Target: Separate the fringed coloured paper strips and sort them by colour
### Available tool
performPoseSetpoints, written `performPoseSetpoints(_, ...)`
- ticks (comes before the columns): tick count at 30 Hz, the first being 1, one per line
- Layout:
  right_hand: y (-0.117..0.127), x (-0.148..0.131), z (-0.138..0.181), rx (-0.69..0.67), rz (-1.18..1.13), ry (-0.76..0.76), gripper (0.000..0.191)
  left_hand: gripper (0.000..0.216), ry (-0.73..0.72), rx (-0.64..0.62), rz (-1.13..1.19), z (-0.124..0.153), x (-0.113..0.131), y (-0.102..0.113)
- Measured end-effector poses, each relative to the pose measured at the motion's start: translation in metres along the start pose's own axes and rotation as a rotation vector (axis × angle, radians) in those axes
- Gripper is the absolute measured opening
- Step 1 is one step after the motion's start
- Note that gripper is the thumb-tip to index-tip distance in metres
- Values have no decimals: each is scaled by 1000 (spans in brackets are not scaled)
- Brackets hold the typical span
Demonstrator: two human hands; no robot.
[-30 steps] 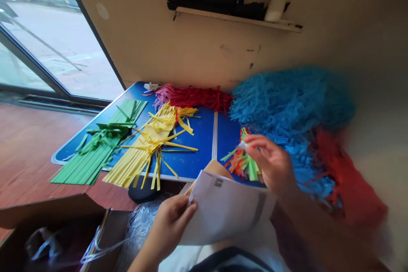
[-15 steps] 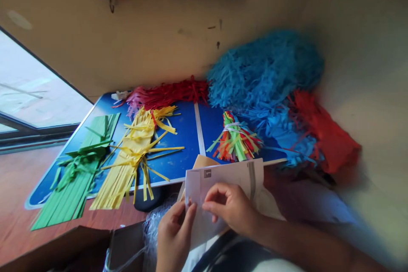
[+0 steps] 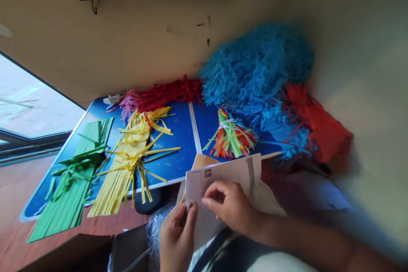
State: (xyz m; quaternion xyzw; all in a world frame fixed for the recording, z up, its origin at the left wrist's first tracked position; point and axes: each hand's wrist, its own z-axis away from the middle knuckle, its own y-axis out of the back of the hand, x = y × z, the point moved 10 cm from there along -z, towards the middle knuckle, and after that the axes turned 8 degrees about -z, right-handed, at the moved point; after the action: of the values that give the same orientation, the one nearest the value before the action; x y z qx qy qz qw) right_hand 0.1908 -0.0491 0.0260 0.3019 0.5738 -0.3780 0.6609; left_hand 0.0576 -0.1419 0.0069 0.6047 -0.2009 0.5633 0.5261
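Note:
A white printed sheet [image 3: 228, 174], marked with a small grey "1" box, stands tilted in front of me. My left hand [image 3: 178, 231] pinches its left edge between thumb and fingers. Close to the sheet's face, my right hand [image 3: 231, 206] has thumb and forefinger pressed together and the other fingers curled; whatever it may hold is too small to tell. A tan piece of card or paper [image 3: 204, 160] pokes out behind the sheet. Just beyond lies a tied tassel of multicoloured strips [image 3: 234, 138] on the blue table [image 3: 178, 127].
Green strips [image 3: 68, 191] and yellow strips [image 3: 123, 170] hang over the table's front edge. Red and pink strips [image 3: 159, 93], a large blue heap [image 3: 258, 63] and a red bundle [image 3: 325, 123] lie along the back and right. An open cardboard box [image 3: 127, 246] sits lower left.
The view has shifted slightly, so the table and wall sit a little further left. Both hands stay at the sheet, with the right hand's fingers moved only slightly.

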Motion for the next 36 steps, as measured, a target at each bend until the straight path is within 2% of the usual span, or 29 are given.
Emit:
performPoseSetpoints(10, 3, -19, 2, 69, 173, 173, 4, 41, -62, 72, -79, 5, 13, 4)
performPoseSetpoints(16, 0, -18, 1, 58, 245, 184, 6, 41, -114, 101, -140, 6, 18, 3)
performPoseSetpoints(20, 24, -15, 0, 115, 509, 121, 25, 40, -111, 124, -240, 8, 20, 7)
performPoseSetpoints(22, 42, -37, 3, 209, 630, 252, 29, 38, -140, 135, -274, 10, 23, 9)
performPoseSetpoints(24, 47, -73, 11, 240, 693, 525, 34, 36, -183, 119, -311, 11, 29, 8)
performPoseSetpoints(26, 33, -99, 15, 98, 699, 752, 45, 35, -232, 90, -347, 10, 36, 5)
performPoseSetpoints(27, 23, -104, 13, -19, 684, 796, 48, 36, -261, 81, -365, 9, 41, 3)
performPoseSetpoints(29, 6, -105, 4, -205, 628, 773, 43, 33, -308, 72, -400, 6, 49, 2)
performPoseSetpoints(30, 1, -104, -1, -242, 595, 748, 40, 29, -321, 58, -416, 5, 52, 1)
performPoseSetpoints(32, -3, -103, -6, -233, 539, 723, 37, 21, -320, 10, -427, 3, 55, -3)
performPoseSetpoints(36, -10, -103, 7, -244, 470, 775, 33, 17, -360, 1, -371, 9, 60, -6)
